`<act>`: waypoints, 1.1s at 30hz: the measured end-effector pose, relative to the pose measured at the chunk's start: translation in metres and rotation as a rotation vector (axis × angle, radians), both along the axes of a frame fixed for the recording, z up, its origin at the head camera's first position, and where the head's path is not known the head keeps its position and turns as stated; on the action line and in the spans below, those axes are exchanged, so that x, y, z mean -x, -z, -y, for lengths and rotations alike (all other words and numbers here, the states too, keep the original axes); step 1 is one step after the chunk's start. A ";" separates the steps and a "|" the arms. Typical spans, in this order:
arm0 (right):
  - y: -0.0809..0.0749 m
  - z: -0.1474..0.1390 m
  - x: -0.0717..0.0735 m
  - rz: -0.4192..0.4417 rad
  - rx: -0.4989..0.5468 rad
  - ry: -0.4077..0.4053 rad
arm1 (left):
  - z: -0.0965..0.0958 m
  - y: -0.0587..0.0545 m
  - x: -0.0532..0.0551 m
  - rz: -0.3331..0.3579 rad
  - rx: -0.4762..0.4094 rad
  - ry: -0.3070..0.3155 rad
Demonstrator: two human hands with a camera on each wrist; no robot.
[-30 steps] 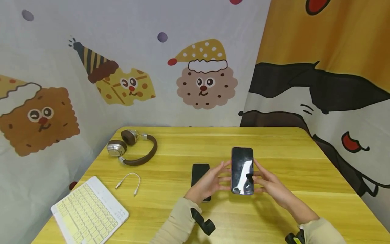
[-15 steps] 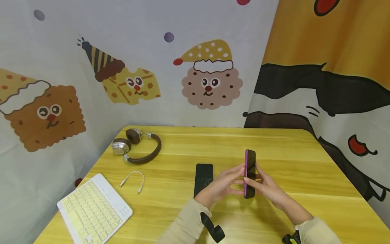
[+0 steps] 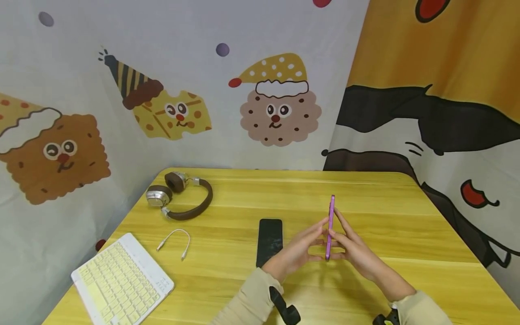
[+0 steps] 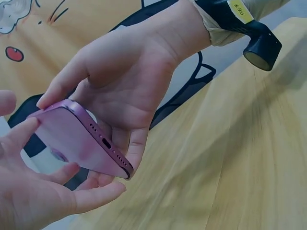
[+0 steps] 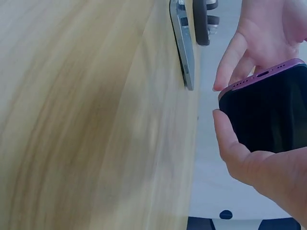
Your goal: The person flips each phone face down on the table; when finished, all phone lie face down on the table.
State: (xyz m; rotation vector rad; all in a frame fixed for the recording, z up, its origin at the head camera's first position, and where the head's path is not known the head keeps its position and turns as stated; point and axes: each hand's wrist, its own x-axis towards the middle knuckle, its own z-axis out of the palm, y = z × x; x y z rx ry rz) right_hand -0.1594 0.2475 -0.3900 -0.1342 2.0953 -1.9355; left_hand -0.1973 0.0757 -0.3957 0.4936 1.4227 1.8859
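Observation:
Raised above the table, a purple smartphone (image 3: 331, 225) stands nearly edge-on to the head view, between both hands. My right hand (image 3: 359, 257) holds it by its edges, thumb and fingers spread around it. In the right wrist view the dark screen of the phone (image 5: 268, 112) faces the right palm. My left hand (image 3: 298, 253) has its fingers spread and fairly straight, with fingertips at the phone's back. The left wrist view shows that pink-purple back and the charging port (image 4: 106, 143) on the bottom edge. A second, black phone (image 3: 270, 239) lies left of the hands.
Brown and silver headphones (image 3: 180, 196) lie at the back left of the wooden table (image 3: 378, 194). Nearer are a short white cable (image 3: 178, 232) and a white keyboard (image 3: 126, 280) with yellowish keys. A cartoon-printed cloth (image 3: 183, 36) hangs behind the table.
The purple phone has turned from screen facing the head camera to edge-on. My left fingers now lie at its back, and the right hand has shifted around its edges.

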 end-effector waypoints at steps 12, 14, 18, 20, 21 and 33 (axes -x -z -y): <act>0.001 -0.002 -0.002 -0.061 -0.029 -0.027 | 0.002 0.005 -0.001 -0.060 -0.062 0.061; 0.001 -0.002 -0.002 -0.060 -0.030 -0.026 | 0.002 0.005 -0.001 -0.062 -0.067 0.067; 0.001 -0.001 -0.002 -0.053 -0.024 -0.020 | 0.003 0.005 -0.001 -0.058 -0.062 0.062; 0.001 0.000 -0.002 -0.052 -0.014 -0.018 | 0.002 0.005 -0.001 -0.059 -0.057 0.058; 0.000 0.000 -0.002 -0.049 -0.010 -0.017 | 0.002 0.006 0.000 -0.061 -0.052 0.057; 0.001 0.006 0.001 -0.040 0.018 -0.041 | -0.001 0.008 0.001 -0.101 0.041 0.000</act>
